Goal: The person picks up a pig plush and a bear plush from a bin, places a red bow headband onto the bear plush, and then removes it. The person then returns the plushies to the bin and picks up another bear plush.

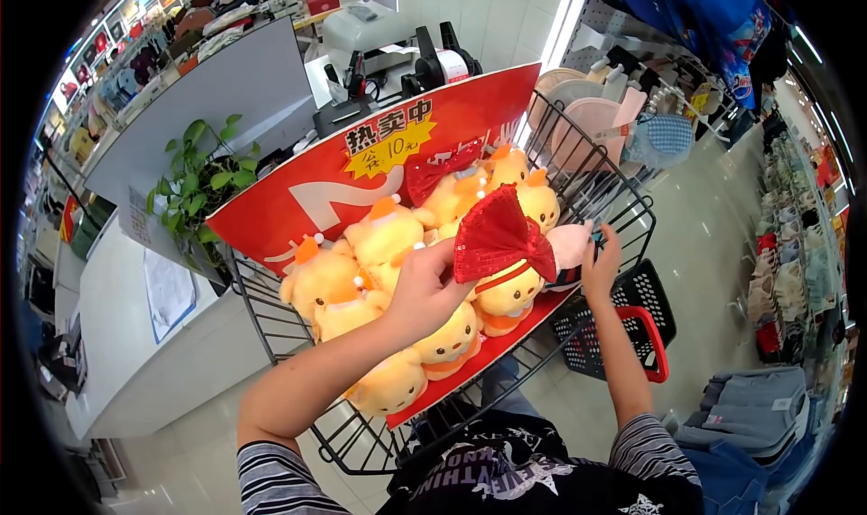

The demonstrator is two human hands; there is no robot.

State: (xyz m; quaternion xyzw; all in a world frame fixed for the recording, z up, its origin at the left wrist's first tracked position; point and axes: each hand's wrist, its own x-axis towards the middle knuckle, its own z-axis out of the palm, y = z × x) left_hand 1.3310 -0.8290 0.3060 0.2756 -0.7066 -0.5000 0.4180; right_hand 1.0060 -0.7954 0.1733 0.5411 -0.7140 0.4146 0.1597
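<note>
My left hand [426,287] is closed on the left edge of a red sequined bow [492,235], thumb and fingers pinching it. The bow sits over the head of a yellow plush toy [513,294], and a thin red band runs across that toy's forehead. My right hand [601,260] is at the basket's right side, its bent fingers at a pale pink plush thing [569,244] with a dark striped part below. More yellow plush toys [397,235] with orange and white trim fill the black wire basket [339,447]. Some lie under my left forearm.
A red price sign [307,199] stands along the basket's back. Behind it are a white counter [203,352], a potted plant [203,172] and a label printer [442,63]. A black shopping basket with a red handle [655,343] is at the right, near folded clothes [745,407].
</note>
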